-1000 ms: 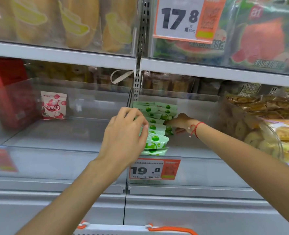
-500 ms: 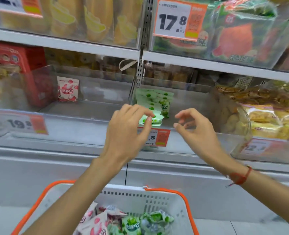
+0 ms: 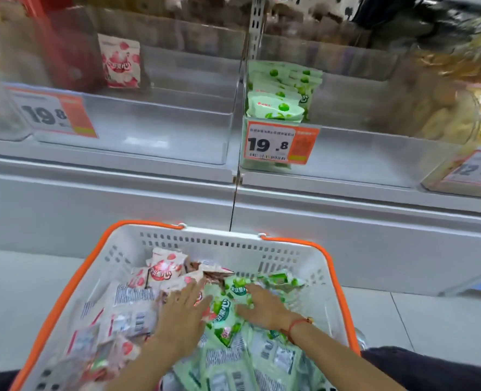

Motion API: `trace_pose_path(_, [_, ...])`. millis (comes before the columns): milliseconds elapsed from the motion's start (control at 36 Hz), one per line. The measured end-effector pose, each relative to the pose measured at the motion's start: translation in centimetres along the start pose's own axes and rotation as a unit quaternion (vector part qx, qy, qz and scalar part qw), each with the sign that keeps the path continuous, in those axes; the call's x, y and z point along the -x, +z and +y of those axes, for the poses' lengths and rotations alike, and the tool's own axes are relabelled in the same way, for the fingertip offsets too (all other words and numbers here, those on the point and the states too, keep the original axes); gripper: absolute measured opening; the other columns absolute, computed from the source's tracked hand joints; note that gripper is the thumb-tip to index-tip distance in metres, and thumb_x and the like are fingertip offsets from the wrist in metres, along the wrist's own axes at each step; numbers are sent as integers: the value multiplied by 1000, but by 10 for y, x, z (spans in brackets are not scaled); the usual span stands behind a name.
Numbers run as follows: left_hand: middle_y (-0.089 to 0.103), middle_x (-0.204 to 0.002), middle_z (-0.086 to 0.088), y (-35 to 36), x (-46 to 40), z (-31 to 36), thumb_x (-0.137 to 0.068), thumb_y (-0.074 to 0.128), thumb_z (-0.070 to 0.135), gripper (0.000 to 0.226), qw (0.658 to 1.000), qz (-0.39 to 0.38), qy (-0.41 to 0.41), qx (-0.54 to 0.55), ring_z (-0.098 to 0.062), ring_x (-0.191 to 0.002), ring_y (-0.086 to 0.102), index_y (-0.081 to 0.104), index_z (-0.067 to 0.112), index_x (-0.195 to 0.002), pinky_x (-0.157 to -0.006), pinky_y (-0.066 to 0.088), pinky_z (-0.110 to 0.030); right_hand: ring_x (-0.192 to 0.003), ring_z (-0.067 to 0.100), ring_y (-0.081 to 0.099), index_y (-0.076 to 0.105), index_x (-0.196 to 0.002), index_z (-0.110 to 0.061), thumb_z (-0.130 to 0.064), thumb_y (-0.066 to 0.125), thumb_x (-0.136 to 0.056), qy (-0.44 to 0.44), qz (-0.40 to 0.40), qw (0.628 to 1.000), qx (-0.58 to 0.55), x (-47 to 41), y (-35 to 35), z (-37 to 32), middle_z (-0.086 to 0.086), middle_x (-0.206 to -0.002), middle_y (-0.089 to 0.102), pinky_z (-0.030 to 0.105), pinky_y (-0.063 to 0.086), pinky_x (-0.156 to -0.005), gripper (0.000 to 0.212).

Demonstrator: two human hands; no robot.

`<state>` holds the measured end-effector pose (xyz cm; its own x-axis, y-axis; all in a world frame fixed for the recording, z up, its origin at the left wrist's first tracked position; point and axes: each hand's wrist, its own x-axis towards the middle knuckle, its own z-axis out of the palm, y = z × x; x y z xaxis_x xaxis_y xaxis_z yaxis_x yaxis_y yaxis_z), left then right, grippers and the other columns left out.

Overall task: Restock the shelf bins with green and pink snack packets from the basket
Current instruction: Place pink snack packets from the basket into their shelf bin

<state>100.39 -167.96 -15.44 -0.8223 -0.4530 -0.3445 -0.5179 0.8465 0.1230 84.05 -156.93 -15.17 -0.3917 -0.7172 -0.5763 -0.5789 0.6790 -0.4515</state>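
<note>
A white basket with an orange rim (image 3: 222,244) sits low in front of me, full of pink packets (image 3: 164,270) on its left and green packets (image 3: 276,359) on its right. My left hand (image 3: 184,309) lies flat on the packets with its fingers spread and straight. My right hand (image 3: 264,304) rests on the green packets, fingers stretched out. Between the two hands lies a green packet (image 3: 222,311). On the shelf, a row of green packets (image 3: 278,91) stands in the right clear bin (image 3: 360,153). One pink packet (image 3: 120,62) stands in the left clear bin (image 3: 160,128).
Orange price tags reading 19.8 hang on the front of both bins (image 3: 280,143). Bins of baked goods (image 3: 445,114) stand to the right. Red boxes fill the far left of the shelf. A grey shelf base (image 3: 346,221) runs behind the basket.
Both hands have left the green packets in the shelf bin and dropped into the basket. My view has tilted down from the shelf to the basket.
</note>
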Motion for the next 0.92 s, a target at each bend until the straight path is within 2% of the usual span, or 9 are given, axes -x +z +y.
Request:
trace_pose_path(56, [0,-158,-7,13,2,-6,-88,58,40,63,1000,13,19,-15,-32,-146,11,33,32,-146,-111,9,-51,-139,25,32,19,-151,-13,-54,48,-93,33,-33,997,-58,-2,25,-2,5,-153,31,35,30,-112,77])
trace_pose_path(111, [24,-151,-6,6,3,-6,-65,80,42,68,1000,7,18,-15,-33,-134,41,57,33,-129,-100,35,-55,-114,24,55,42,-138,-10,-57,46,-92,49,13,998,-23,-3,42,-5,7,-123,59,36,45,-98,67])
trace_pose_path(222, [-7,-160,4,5,-7,-9,-94,49,37,58,1000,-17,17,12,-23,-148,-1,26,35,-147,-117,8,-48,-94,23,57,66,-96,-10,-54,64,-82,51,94,993,-52,-8,41,-5,9,-95,62,31,49,-84,47])
trace_pose_path(306, [3,-160,7,-3,-16,-11,-93,53,41,52,997,-28,4,75,-19,-146,7,37,36,-142,-116,14,-47,-64,16,56,60,-68,-11,-44,73,-79,38,71,996,-39,-9,19,-13,6,-69,57,30,51,-70,37])
trace_pose_path(389, [21,-155,4,-15,-18,-12,-90,59,41,53,981,-26,-22,193,-19,-142,20,42,30,-139,-114,25,-40,-45,10,29,38,-52,-20,-34,75,-79,26,43,998,-40,-3,-3,-23,-3,-51,31,21,27,-46,48])
trace_pose_path(528, [29,-149,-2,-42,-13,4,-85,63,49,76,928,87,-90,351,-23,-135,31,28,19,-145,-109,31,-38,-54,9,40,51,-57,-18,-33,77,-77,-15,99,990,-100,22,-52,-31,-4,-57,43,18,32,-50,36])
trace_pose_path(639, [35,-147,-3,-79,-4,28,-72,61,64,94,860,107,-111,486,-22,-133,36,29,15,-145,-108,36,-39,-80,6,54,69,-87,4,-35,82,-71,-29,168,957,-236,54,-97,-41,-2,-84,61,13,40,-60,44])
trace_pose_path(750, [66,-104,18,-123,4,50,-87,62,36,24,770,148,-10,620,5,-93,62,60,28,-109,-80,50,-14,-77,13,58,68,-90,2,-37,82,-70,-63,187,937,-287,89,-135,-52,6,-80,66,27,42,-67,45])
trace_pose_path(917, [72,-88,19,-185,3,71,-86,67,14,20,752,219,111,611,2,-85,66,64,30,-97,-72,48,-9,-91,5,63,52,-114,-23,-22,76,-79,-117,235,949,-174,126,-182,-60,-6,-100,68,22,51,-80,42])
